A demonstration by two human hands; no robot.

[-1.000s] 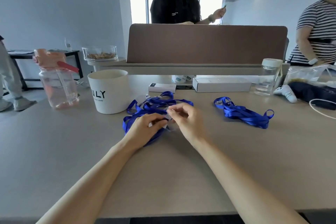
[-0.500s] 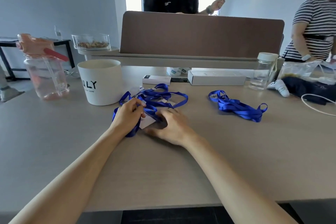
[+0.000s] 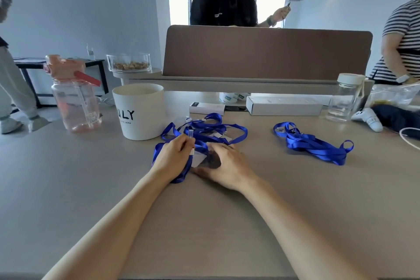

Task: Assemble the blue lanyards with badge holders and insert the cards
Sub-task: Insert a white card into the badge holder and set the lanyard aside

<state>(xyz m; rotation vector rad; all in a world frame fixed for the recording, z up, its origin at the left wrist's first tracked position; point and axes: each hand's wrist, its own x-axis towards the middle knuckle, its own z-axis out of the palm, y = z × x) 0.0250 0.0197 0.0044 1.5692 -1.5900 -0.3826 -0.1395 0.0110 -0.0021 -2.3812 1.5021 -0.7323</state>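
At table (image 3: 204, 223) centre, against the lanyards (image 3: 204, 127), left hand (image 3: 175, 154) pinches the holder (image 3: 200, 159) top; right hand (image 3: 227, 168) rests loose-fingered on it. Judged step: loading the holder. Next needs a steadied pocket and a square push.

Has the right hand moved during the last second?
Yes. Against the white cup, the right hand has come slightly nearer the person and down, flat on the badge holder.
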